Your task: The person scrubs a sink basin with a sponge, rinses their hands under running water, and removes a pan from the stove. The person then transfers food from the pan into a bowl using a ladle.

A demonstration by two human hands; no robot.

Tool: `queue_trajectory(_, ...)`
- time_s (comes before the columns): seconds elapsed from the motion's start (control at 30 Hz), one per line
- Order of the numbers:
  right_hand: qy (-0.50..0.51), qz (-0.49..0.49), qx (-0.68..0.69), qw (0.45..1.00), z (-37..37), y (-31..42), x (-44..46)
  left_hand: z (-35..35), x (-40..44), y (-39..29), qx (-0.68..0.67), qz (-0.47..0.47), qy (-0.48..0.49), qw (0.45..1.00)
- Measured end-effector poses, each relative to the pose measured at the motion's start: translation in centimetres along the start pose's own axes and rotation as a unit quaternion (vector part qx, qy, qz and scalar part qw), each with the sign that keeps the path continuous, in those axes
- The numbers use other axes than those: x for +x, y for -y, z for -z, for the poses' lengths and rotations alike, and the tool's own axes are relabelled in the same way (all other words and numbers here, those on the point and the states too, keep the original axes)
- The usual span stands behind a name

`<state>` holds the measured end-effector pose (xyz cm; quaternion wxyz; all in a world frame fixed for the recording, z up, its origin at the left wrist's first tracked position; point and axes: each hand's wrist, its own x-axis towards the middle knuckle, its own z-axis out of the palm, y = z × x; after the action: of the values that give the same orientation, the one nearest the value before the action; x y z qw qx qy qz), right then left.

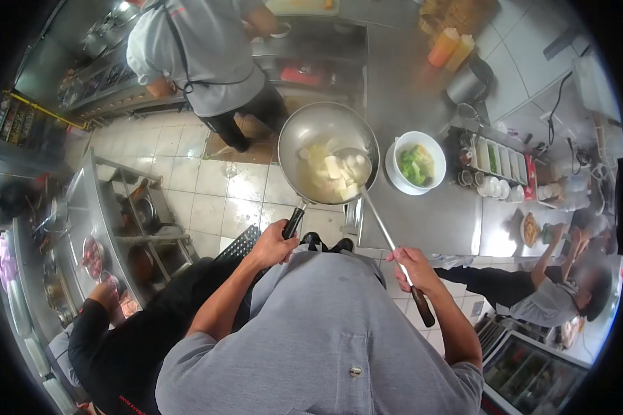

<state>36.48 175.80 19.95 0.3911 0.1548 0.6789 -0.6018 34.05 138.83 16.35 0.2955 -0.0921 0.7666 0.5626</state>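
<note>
My left hand [274,243] is closed round the black handle of a steel wok [294,128], which is held up beside the counter. Inside the wok lie pale tofu cubes [334,168] in yellowish broth. In my right hand [414,268] is the long shaft of a ladle [379,216], its dark grip end sticking out below the fist. The ladle's bowl rests among the tofu in the wok. To the right of the wok, a white bowl [392,166] with green leafy vegetables [415,162] and some liquid stands on the steel counter.
A steel counter [408,225] runs along the right, with a condiment rack [498,159], squeeze bottles [444,47] and a metal pot [469,81]. Co-workers stand at the upper left [221,48], lower left [166,339] and right [547,297]. A steel shelf [104,228] is on the left.
</note>
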Motion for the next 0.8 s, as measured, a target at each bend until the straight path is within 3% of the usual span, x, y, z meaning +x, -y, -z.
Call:
queue_trajectory(0.03, 0.021, -0.040, 0.072, 0.996, -0.4, 0.5, -0.4, 0.1, 0.2, 0.0, 0.000, 0.001, -0.001, 1.000)
queue_trajectory(0.13, 0.033, -0.080, 0.105, 0.991, -1.5, 1.9, -1.4, 0.1, 0.2, -0.3, 0.042, 0.007, -0.002, 0.999)
queue_trajectory(0.4, 0.162, -0.043, 0.208, 0.964, -1.1, 1.5, 0.2, -0.5, -0.3, -0.2, -0.034, -0.033, 0.015, 0.999)
queue_trajectory(0.8, 0.128, -0.003, 0.242, 0.962, -1.5, 5.4, -2.4, -1.0, -0.1, -2.7, -0.072, -0.055, 0.049, 0.995)
